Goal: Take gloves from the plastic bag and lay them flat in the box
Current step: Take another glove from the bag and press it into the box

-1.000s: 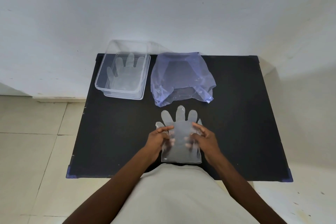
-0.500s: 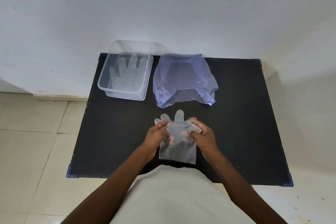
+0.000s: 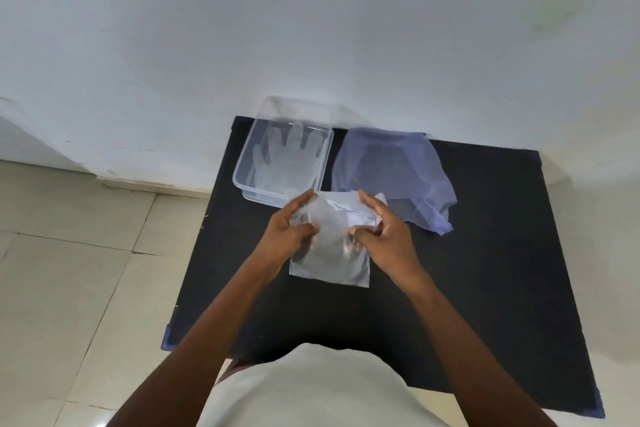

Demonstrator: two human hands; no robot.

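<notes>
A thin clear plastic glove (image 3: 330, 253) hangs between both my hands above the black table, its finger end folded over and its cuff end hanging toward me. My left hand (image 3: 289, 236) pinches its left side and my right hand (image 3: 382, 236) pinches its right side. The clear plastic box (image 3: 242, 180) stands at the table's far left with a glove (image 3: 284, 163) lying flat inside it. To the right of the box lies the bluish plastic bag (image 3: 391, 177), crumpled, with its opening facing me.
The black table (image 3: 485, 288) stands against a white wall. Beige floor tiles lie to the left of the table. My white shirt fills the bottom of the view.
Both hands have lifted the glove off the table and carried it away from me toward the box. The glove's fingers have folded over. The view has swung to the left.
</notes>
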